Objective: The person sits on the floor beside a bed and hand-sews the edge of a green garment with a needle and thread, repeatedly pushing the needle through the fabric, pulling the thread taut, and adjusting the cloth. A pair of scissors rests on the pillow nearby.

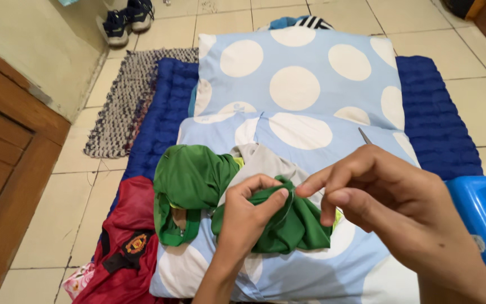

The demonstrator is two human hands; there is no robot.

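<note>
We were mid-stitch: our left hand (248,211) pinched the green fabric garment (198,180) lying on the blue white-dotted pillow (299,84), our right hand (389,197) gripped a thin needle (364,135); drawing thread through likely needed steady tension

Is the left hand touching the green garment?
Touching. The head view shows the left hand pinching a fold of the green garment between thumb and fingers, no gap visible.

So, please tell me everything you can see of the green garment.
The green garment looks like thin, slightly shiny fabric with yellow-green trim. It lies crumpled on a light blue pillow with white dots, over a grey cloth. The left hand pinches a fold; the right hand holds a thin needle-like tool beside it.
</note>
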